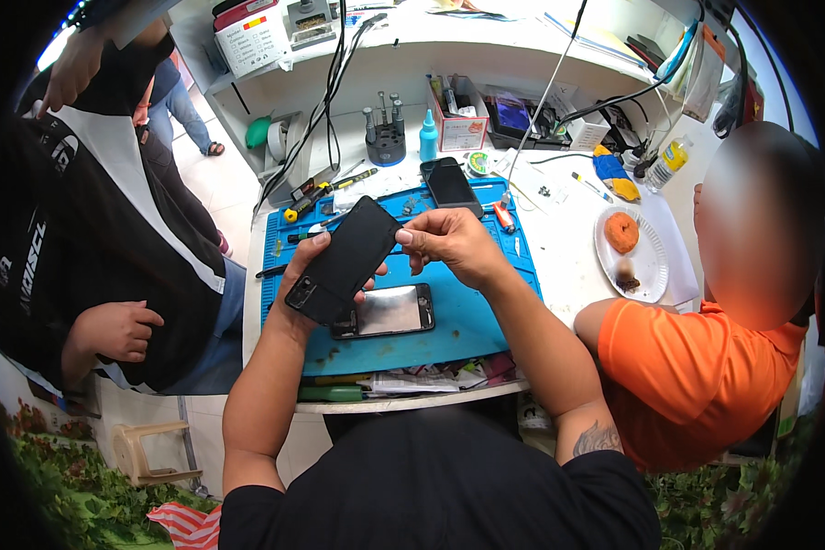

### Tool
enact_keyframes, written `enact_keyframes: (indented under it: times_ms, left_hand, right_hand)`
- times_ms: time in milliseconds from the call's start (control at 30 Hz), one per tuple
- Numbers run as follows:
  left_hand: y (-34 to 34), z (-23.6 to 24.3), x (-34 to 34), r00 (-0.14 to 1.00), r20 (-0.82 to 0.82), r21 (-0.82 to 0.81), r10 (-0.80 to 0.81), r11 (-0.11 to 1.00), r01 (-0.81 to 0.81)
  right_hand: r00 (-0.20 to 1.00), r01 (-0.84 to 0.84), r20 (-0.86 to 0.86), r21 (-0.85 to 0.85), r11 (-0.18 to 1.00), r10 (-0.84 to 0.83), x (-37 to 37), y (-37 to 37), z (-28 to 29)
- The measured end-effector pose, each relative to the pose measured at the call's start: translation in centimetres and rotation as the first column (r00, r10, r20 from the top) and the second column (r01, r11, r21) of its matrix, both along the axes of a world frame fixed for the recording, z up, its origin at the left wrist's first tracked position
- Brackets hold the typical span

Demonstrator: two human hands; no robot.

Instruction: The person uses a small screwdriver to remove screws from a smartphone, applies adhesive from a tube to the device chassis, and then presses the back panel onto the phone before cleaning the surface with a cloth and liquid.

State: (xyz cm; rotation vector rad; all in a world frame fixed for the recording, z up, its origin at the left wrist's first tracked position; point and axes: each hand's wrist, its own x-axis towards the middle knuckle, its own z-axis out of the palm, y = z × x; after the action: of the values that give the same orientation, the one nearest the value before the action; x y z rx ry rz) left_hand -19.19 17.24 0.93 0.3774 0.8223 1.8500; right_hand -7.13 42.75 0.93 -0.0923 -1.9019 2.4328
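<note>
A black phone back cover (350, 257), with a camera area at its lower end, is tilted above the mat. My left hand (304, 275) is closed round it, thumb on the near edge and fingertips showing at the opposite edge. At its upper right corner, my right hand (449, 243) pinches the edge between thumb and forefinger; whether a small piece is also in that pinch I cannot make out. Below lies an opened phone part (394, 312) with a silvery inner face, partly hidden by the cover. Beneath everything is a blue repair mat (412, 353).
A dark phone (451, 186) lies at the mat's far edge, near a blue bottle (428, 136) and a screwdriver stand (387, 142). To the right, a paper plate (653, 261) holds a doughnut. People stand left (110, 229) and sit right (697, 367), close to the table.
</note>
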Motion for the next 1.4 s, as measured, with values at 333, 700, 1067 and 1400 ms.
enact_keyframes:
  times_ms: [333, 700, 1067, 1400]
  left_hand:
    - [0.4, 1.8, 1.1, 0.854, -0.519, -0.139, 0.033, 0.983, -0.122]
    - [1.2, 0.8, 2.2, 0.719, -0.694, -0.221, 0.048, 0.936, -0.276]
    - [0.8, 0.5, 1.8, 0.602, -0.799, -0.208, 0.007, 0.935, -0.287]
    - [0.5, 0.9, 1.2, 0.725, -0.688, -0.220, 0.020, 0.947, -0.234]
  right_hand:
    - [0.988, 0.153, -0.024, -0.057, 0.987, -0.154, -0.7, -0.2, -0.3]
    - [0.962, 0.273, -0.072, 0.244, 0.930, -0.263, -2.0, -0.8, -2.4]
    - [0.946, 0.323, -0.149, 0.490, 0.810, -0.287, -1.3, -1.1, -1.8]
    - [0.896, 0.443, -0.224, 0.516, 0.734, -0.383, -0.1, 0.1, -2.6]
